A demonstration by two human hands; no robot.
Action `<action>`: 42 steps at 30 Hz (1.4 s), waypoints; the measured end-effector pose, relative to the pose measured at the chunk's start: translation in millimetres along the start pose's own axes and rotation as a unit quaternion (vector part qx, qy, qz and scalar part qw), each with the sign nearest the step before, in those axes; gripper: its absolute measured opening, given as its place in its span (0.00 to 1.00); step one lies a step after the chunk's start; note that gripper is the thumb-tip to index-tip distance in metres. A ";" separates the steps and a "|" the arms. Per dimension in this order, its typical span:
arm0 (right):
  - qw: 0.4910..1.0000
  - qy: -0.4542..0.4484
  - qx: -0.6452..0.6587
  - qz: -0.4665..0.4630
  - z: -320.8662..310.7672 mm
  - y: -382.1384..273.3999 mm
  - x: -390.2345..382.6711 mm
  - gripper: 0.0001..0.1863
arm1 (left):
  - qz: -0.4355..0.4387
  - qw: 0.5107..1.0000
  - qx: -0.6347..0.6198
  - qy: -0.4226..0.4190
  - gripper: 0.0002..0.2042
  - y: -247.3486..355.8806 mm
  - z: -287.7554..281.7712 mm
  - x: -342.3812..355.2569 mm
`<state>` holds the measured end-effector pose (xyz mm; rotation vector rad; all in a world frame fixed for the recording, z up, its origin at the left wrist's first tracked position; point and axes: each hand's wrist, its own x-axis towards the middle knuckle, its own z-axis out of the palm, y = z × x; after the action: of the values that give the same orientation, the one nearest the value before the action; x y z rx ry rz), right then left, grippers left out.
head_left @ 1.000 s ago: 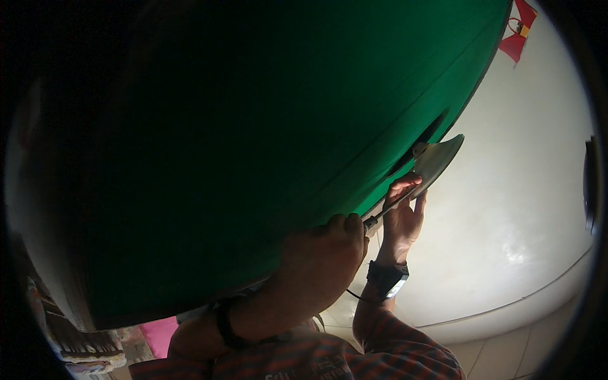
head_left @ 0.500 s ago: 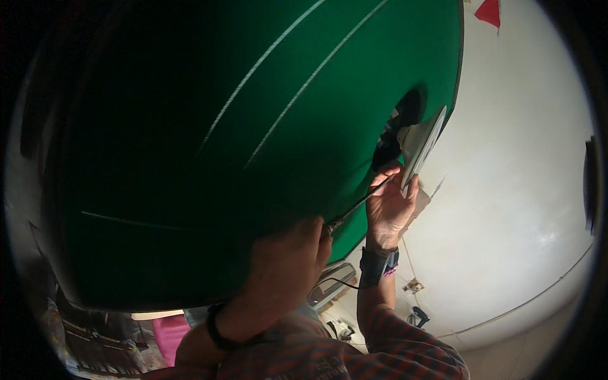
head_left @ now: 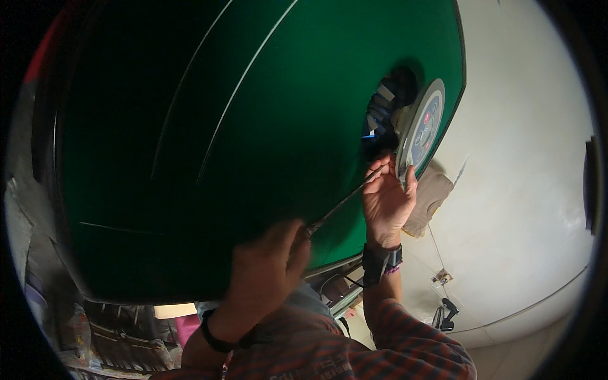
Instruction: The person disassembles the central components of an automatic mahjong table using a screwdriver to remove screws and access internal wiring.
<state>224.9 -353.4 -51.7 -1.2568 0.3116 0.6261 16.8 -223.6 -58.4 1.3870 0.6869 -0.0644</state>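
Note:
My left hand, smeared by motion, is closed around one end of a straight, thin dark rod or stretched cord. I cannot tell which it is. The rod's far end reaches the fingertips of my right hand. That hand grips the lower edge of a round, light-grey panel between thumb and fingers. Its face has a blue-grey ring and a small red light. The panel stands tilted beside a dark opening in a large green surface. Small light and bluish parts show inside the opening.
White lines run across the green surface, which has a dark border. On the right is a pale wall. A brown cardboard-like piece lies beyond my right wrist. Low on the right is a small black device.
The panel has turned from nearly edge-on to show more of its face. My left hand has moved left with its end of the rod. The whole view has shifted.

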 end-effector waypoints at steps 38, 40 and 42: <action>0.790 0.461 -0.343 -0.215 -346.5 4.2 -8.0 0.09 | -0.015 0.952 0.283 -0.115 0.11 60.4 26.3 -5.7; 0.840 0.424 -0.255 -0.225 -340.5 6.6 -19.4 0.12 | -0.013 0.951 0.286 -0.117 0.12 62.0 31.3 -3.0; 0.828 0.434 -0.240 -0.263 -340.1 17.7 -49.3 0.16 | -0.098 0.956 0.246 -0.123 0.12 70.0 42.5 -1.4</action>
<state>214.4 -685.9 -139.5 -1.9830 0.5433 -0.4260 63.1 -247.9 4.7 1.7428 0.6190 -0.5904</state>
